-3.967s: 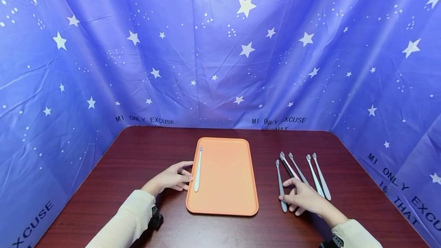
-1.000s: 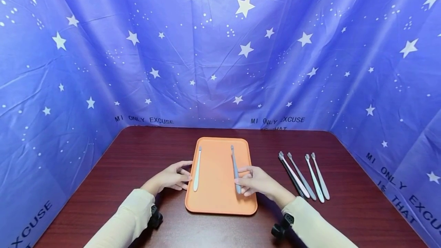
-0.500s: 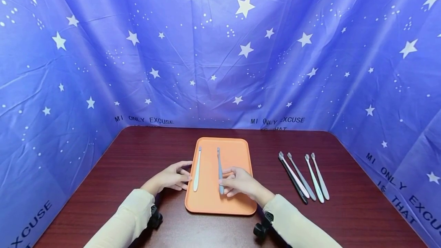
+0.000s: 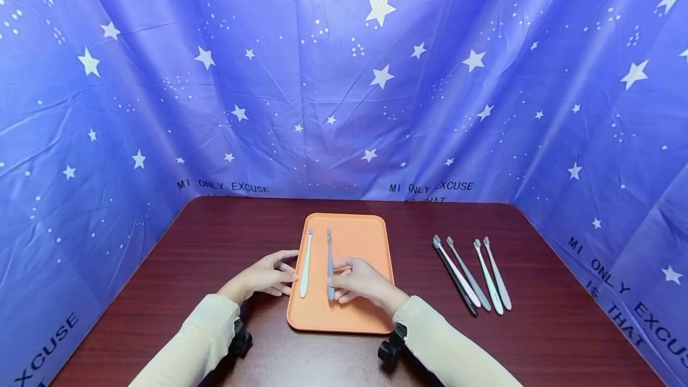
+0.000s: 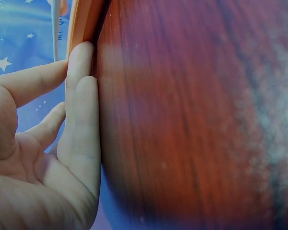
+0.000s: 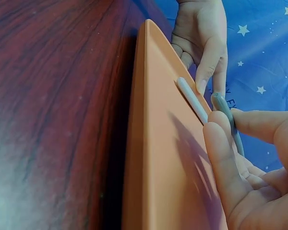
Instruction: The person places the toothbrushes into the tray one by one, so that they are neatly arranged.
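Observation:
My right hand (image 4: 364, 284) pinches a grey-blue toothbrush (image 4: 329, 254) near the handle's lower end, bristle head pointing away, over the left half of an orange tray (image 4: 360, 237). In the right wrist view, thumb and fingers close round the grey handle (image 6: 222, 103), and a shadow falls on the tray below. A pale mint toothbrush (image 4: 306, 267) lies along the tray's left side, left of the grey one. My left hand (image 4: 262, 275) holds the tray's left rim; the left wrist view shows the fingers (image 5: 86, 120) low against its outer edge.
Right of the tray on the dark wooden table (image 4: 242, 226) lie a black toothbrush (image 4: 457, 279), a pink-white one (image 4: 459, 273), another grey one (image 4: 469, 273), a mint one (image 4: 488, 276) and a light grey one (image 4: 498, 273). A starry blue curtain (image 4: 301, 76) surrounds the table.
My right hand picked the leftmost grey toothbrush from the group at right, carried it left over the tray and closer to the mint one. The left hand stays at the rim.

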Demonstrator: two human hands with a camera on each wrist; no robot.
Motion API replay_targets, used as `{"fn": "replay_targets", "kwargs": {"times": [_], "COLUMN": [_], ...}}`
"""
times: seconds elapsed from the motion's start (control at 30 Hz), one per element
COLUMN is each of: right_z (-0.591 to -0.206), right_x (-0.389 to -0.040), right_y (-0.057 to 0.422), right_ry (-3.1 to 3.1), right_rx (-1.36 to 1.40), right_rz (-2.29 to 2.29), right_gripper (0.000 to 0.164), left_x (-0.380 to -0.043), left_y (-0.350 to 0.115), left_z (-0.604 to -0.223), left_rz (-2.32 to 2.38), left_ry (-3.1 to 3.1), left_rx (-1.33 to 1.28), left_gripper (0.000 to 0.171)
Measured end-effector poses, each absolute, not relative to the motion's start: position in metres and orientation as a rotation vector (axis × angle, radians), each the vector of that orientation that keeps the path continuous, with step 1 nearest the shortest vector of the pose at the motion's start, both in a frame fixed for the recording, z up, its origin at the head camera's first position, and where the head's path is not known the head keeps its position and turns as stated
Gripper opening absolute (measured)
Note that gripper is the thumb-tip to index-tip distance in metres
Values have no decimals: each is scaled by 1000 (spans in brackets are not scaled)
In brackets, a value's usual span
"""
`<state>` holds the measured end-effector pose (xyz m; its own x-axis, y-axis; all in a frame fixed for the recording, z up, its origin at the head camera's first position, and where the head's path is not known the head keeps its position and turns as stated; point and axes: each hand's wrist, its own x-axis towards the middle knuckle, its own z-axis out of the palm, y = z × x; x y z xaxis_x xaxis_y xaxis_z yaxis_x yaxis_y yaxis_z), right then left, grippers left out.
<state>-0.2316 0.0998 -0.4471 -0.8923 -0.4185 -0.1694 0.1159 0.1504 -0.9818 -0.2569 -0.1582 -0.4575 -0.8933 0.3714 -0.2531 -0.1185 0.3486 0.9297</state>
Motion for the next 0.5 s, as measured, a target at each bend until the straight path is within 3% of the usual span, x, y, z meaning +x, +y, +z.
{"fn": "replay_targets", "kwargs": {"times": [0.5], "right_z": [-453], "right_x": [-238], "right_y": [80], "right_ry": [2067], "right_rx": [-287], "right_rz": [-1790], "right_gripper": [46], "left_x": [-257], "left_y": [-158], "left_z": [-457], "left_rz": [1561], "left_ry": [2194], "left_rx": [217], "left_gripper": [70]}}
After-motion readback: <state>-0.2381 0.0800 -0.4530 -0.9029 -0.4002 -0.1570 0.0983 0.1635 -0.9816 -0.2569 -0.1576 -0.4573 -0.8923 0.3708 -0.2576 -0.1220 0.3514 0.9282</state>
